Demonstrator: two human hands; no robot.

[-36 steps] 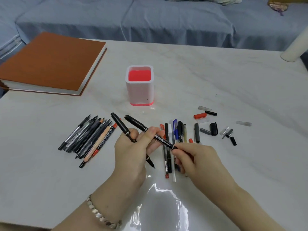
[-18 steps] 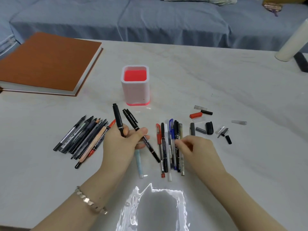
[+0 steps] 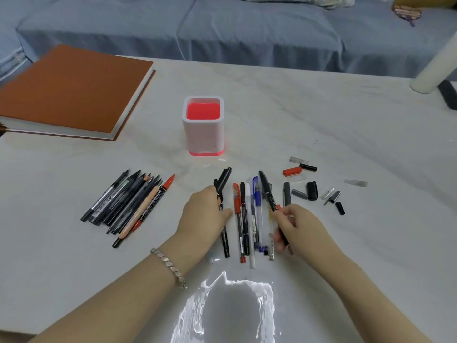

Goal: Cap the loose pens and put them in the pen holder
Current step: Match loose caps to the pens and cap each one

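The white pen holder with a red inside stands at the table's middle, with no pens in it. My left hand grips two black capped pens that point toward the holder. My right hand has lifted a black pen out of the row of capped pens lying between my hands. A bundle of uncapped pens lies at the left. Several loose caps are scattered at the right.
A thick brown-covered book lies at the far left. A white cylinder stands at the table's far right edge. Behind the table runs a blue-grey sofa. A bright glare sits on the marble table near me.
My left hand took in the second black pen and turned both pens upright toward the holder. My right hand let go of that pen, reached into the row and picked up another black pen.
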